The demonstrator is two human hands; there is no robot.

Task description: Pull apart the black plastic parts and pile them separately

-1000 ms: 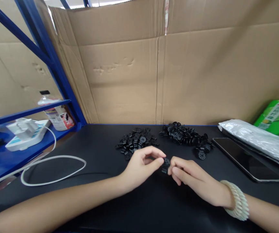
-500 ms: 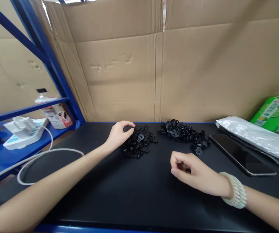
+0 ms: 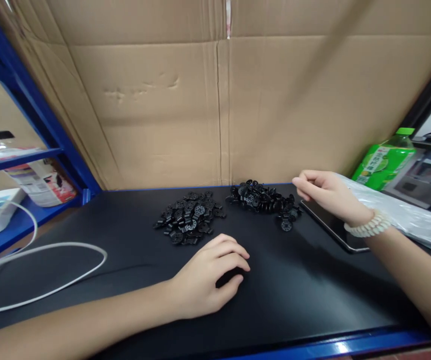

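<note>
My left hand point(image 3: 215, 275) rests low over the black tabletop, fingers loosely bent and the thumb apart from them, with nothing visible in the gap. Just beyond it lies a pile of small black plastic pieces point(image 3: 190, 215), flat with round perforated heads. My right hand point(image 3: 324, 195), with a pale coiled band at the wrist, is raised above the phone point(image 3: 333, 225). Its fingers are curled and pressed together; whatever they hold, if anything, is hidden. Left of it sits a second pile of black round disc-like parts point(image 3: 264, 197).
A silvery plastic package point(image 3: 406, 205) lies at the right, near a green-labelled bottle point(image 3: 384, 160). On the left are a looped white cable point(image 3: 68, 245), a power strip point(image 3: 1, 210) and a bottle point(image 3: 38, 175) on a blue shelf. Cardboard point(image 3: 155, 115) stands along the back.
My left hand has come away from the left pile, toward me and to the right. My right hand has risen and moved farther out, over the phone. The view has turned rightward.
</note>
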